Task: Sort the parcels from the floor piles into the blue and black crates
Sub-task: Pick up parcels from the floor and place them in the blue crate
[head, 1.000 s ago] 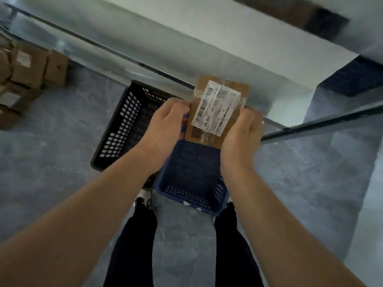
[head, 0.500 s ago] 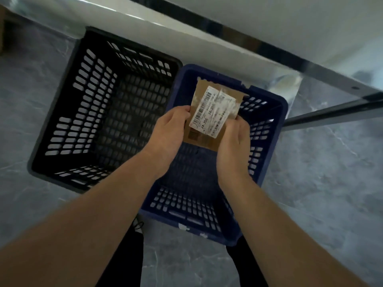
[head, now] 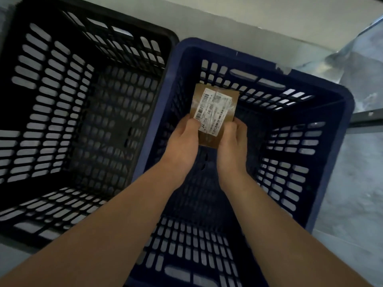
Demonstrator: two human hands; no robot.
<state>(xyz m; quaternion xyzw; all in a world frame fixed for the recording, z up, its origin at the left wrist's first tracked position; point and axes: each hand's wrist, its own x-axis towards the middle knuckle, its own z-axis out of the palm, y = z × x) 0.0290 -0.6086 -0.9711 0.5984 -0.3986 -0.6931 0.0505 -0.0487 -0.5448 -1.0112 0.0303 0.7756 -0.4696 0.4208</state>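
1. Currently, both hands reach down into the blue crate (head: 259, 65), which stands just beside the black crate (head: 124, 23) on a grey floor (head: 356, 183).
2. Left hand (head: 182, 139): fingers curled round the near left edge of the brown parcel (head: 209, 139), thumb on top.
3. Right hand (head: 232, 143): grips the near right edge likewise.
4. Parcel: held within the blue crate's walls, white barcode label (head: 215, 108) facing up; contact with the crate bottom cannot be told.
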